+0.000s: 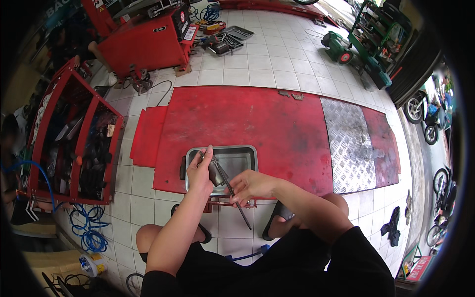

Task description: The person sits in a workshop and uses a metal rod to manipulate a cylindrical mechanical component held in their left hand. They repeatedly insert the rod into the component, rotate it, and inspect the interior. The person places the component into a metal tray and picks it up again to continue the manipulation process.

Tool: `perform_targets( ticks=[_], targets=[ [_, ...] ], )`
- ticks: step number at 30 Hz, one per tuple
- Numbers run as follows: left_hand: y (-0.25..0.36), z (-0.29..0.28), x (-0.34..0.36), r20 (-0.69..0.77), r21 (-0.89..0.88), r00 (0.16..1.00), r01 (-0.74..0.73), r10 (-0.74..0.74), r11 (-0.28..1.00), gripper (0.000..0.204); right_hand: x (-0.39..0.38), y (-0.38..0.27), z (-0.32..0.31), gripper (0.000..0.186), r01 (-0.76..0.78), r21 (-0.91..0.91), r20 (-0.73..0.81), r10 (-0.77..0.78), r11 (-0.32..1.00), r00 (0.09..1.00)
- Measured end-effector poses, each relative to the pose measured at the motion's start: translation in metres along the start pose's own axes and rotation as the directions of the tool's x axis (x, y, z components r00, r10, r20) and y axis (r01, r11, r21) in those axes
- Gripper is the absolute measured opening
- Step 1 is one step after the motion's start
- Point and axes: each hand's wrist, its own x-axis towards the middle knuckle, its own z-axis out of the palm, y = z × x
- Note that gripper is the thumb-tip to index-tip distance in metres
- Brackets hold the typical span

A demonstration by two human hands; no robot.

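Observation:
I squat at the near edge of a red floor platform. A grey metal tray lies on the platform in front of me. Over the tray, my left hand grips a small dark metal part. My right hand holds a long thin dark tool, a rod or screwdriver. Its upper end rests against the part and its lower end points down toward my feet. The part's exact shape is hidden by my fingers.
A red tool cart with open shelves stands at my left. A blue hose coils on the white tiles. A red machine and more trays sit far ahead. Motorbikes are parked at the right. Another person sits far left.

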Motion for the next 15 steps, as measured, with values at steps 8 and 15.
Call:
perform_targets(
  ticks=[8, 15],
  targets=[
    [0.002, -0.007, 0.013, -0.019, 0.01, 0.997, -0.069, 0.07, 0.998, 0.038, 0.008, 0.022, -0.01, 0.046, -0.019, -0.27, -0.237, -0.047, 0.963, 0.97],
    [0.002, -0.01, 0.012, -0.019, 0.02, 0.998, -0.059, 0.059, 0.998, 0.036, 0.013, 0.027, -0.011, 0.043, 0.003, -0.415, -0.258, -0.121, 0.91, 0.959]
  ],
)
